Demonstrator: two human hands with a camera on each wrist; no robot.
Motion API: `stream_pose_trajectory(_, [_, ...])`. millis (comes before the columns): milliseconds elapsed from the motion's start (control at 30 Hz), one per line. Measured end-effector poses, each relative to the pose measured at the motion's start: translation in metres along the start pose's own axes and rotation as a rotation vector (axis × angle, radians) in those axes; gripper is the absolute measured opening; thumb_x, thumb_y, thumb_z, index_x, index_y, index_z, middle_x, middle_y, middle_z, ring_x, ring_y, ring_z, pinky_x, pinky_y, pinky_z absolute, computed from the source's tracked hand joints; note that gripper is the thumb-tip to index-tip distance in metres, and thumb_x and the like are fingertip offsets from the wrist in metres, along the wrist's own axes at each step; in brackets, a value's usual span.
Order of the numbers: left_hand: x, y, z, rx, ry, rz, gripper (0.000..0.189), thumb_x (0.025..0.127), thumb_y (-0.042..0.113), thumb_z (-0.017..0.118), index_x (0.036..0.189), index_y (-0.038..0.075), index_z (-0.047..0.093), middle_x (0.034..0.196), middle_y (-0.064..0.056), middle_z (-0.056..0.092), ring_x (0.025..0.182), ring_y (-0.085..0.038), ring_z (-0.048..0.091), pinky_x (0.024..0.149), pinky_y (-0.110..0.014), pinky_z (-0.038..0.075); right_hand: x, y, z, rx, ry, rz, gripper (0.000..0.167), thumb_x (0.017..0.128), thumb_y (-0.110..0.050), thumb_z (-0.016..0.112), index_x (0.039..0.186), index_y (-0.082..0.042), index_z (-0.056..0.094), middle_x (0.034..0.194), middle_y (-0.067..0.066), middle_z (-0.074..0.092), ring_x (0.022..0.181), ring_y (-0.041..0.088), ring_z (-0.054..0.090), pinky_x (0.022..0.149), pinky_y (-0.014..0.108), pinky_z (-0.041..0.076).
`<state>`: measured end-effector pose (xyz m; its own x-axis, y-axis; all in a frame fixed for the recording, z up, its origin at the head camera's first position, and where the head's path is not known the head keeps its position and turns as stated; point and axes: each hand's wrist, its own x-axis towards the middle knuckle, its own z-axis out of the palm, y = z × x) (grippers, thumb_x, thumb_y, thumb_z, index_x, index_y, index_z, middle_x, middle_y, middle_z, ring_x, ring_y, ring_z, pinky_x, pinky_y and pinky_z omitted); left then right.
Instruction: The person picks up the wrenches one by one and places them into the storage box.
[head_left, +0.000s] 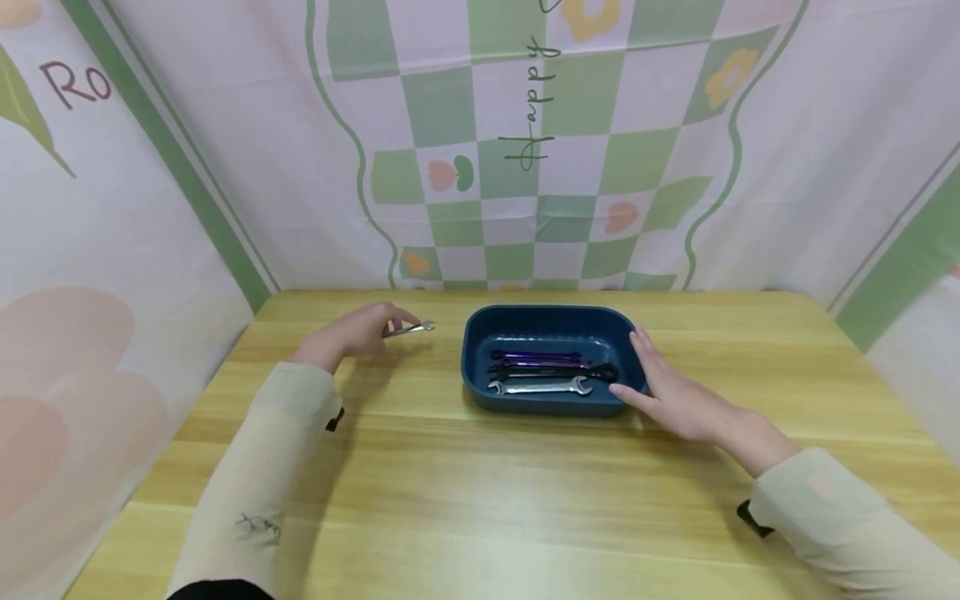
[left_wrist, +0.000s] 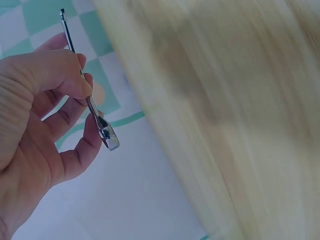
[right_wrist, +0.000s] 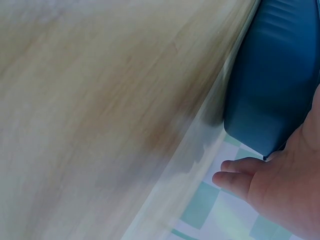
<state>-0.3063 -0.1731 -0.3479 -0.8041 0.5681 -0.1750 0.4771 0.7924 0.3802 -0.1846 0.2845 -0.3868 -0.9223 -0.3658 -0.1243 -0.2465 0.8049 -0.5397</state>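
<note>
A small silver wrench [head_left: 409, 329] is pinched between the thumb and fingers of my left hand [head_left: 362, 330], above the table and left of the bin. In the left wrist view the wrench [left_wrist: 80, 70] slants past the thumb, both ends showing. My right hand [head_left: 678, 398] lies against the right end of a dark blue bin [head_left: 551, 406], fingers fairly straight along its side and thumb at the front corner. Inside the bin lie a silver open-end wrench [head_left: 542, 387], a black wrench [head_left: 555, 372] and purple wrenches [head_left: 536, 356].
The wooden table [head_left: 480, 500] runs back to a hanging cloth [head_left: 510, 167] with green checks. More printed cloth [head_left: 97, 275] hangs along the left side.
</note>
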Motion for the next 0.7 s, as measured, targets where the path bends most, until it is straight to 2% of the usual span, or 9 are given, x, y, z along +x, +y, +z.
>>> stream_pose_trajectory(233, [0.0,0.01,-0.004,0.0,-0.022,0.001,0.076,0.076,-0.03,0.057,0.141,0.007,0.062,0.12,-0.019,0.063,0.098,-0.033,0.06,0.083,-0.04,0.052,0.0,0.002,0.0,-0.002,0.001,0.003,0.098,0.105,-0.054,0.049,0.161,-0.005,-0.016,0.167,0.015,-0.022,0.15,0.052,0.003,0.113,0.071,0.017])
stream_pose_trajectory(467, [0.0,0.017,-0.006,-0.004,-0.017,0.05,0.075,0.074,-0.03,0.055,0.14,0.005,0.063,0.119,-0.021,0.063,0.099,-0.036,0.059,0.084,-0.041,0.051,0.0,0.002,0.001,-0.002,0.004,-0.003,0.098,0.105,-0.053,0.049,0.161,-0.004,-0.015,0.167,0.015,-0.021,0.15,0.052,0.003,0.114,0.07,0.016])
stream_pose_trajectory(700, [0.002,0.028,-0.01,0.023,-0.021,0.088,0.074,0.075,-0.03,0.054,0.14,0.005,0.064,0.122,-0.018,0.064,0.103,-0.035,0.061,0.086,-0.041,0.052,0.001,0.003,0.002,-0.01,0.006,-0.002,0.098,0.105,-0.054,0.049,0.161,-0.004,-0.015,0.167,0.016,-0.021,0.15,0.052,0.003,0.114,0.07,0.016])
